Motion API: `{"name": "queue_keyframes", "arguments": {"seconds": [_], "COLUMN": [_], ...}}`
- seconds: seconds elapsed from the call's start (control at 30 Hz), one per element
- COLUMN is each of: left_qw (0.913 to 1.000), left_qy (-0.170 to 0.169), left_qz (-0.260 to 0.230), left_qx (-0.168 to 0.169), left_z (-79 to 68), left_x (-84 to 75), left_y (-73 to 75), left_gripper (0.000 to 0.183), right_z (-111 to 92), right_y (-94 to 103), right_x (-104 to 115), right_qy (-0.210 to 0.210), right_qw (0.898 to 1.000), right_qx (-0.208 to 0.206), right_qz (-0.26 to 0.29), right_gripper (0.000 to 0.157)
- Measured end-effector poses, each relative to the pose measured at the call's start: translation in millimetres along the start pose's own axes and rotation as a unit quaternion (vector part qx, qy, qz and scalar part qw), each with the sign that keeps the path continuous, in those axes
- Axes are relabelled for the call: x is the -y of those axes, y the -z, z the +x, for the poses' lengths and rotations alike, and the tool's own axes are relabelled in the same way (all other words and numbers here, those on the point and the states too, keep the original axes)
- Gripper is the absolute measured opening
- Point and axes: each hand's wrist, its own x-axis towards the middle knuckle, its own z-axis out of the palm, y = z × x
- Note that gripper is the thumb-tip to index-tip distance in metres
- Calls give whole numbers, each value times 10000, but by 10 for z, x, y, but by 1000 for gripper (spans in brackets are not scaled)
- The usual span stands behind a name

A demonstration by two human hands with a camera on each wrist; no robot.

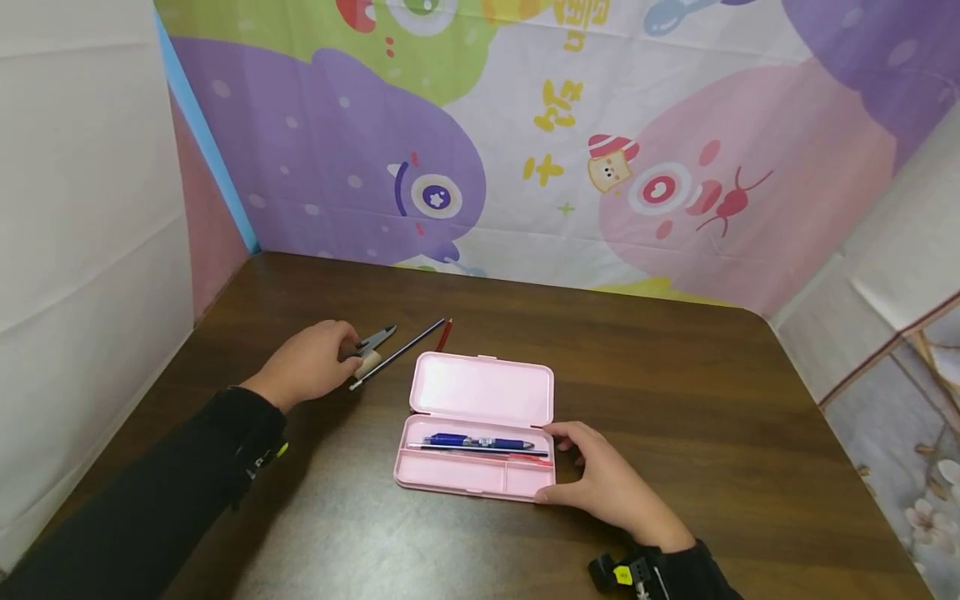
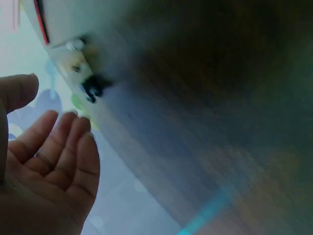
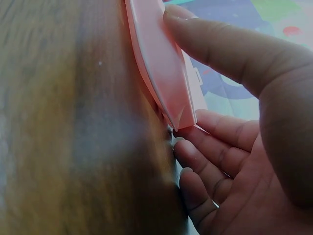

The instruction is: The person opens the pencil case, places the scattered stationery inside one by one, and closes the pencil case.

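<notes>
An opened pink pencil case (image 1: 482,387) lies on the table, its lid folded back. My right hand (image 1: 603,483) holds the case's right end, thumb at the front corner and fingers at the back; the right wrist view shows the case wall (image 3: 164,63) between them. Inside are a blue pen (image 1: 477,442), a thin dark stick beside it and a small red item (image 1: 528,459). My left hand (image 1: 311,362) is beside a grey compass (image 1: 377,337) and a beige block (image 1: 367,363), perhaps an eraser. In the left wrist view the fingers (image 2: 63,152) are loosely bent around nothing.
A dark striped pencil (image 1: 397,353) and a red pencil (image 1: 446,334) lie behind and left of the case on the brown table (image 1: 675,375). A cartoon-printed cloth (image 1: 525,233) hangs along the far edge, and a white cloth (image 1: 90,208) stands at the left.
</notes>
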Motion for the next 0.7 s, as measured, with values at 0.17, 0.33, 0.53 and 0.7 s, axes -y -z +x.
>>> {"name": "queue_keyframes", "arguments": {"seconds": [0.17,0.33,0.53,0.7], "left_qw": [9991,9969,9950,9948], "left_qy": [-95,-400,-588,-597], "left_qz": [387,652,764,800], "left_qx": [133,175,262,214], "left_z": [139,199,210,220], "left_x": [57,44,-24,-31], "left_y": [-40,-76,-94,-130], "left_gripper": [35,28,21,19], "right_z": [-9,-6,3,7], "right_y": [-7,1,13,7], "right_x": [-12,-3,-26,-46], "right_qy": [20,0,-39,-28], "right_qw": [10000,10000,10000,10000], "right_qx": [4,12,45,56], "right_qz": [9,23,13,49], "right_gripper": [81,81,81,81]}}
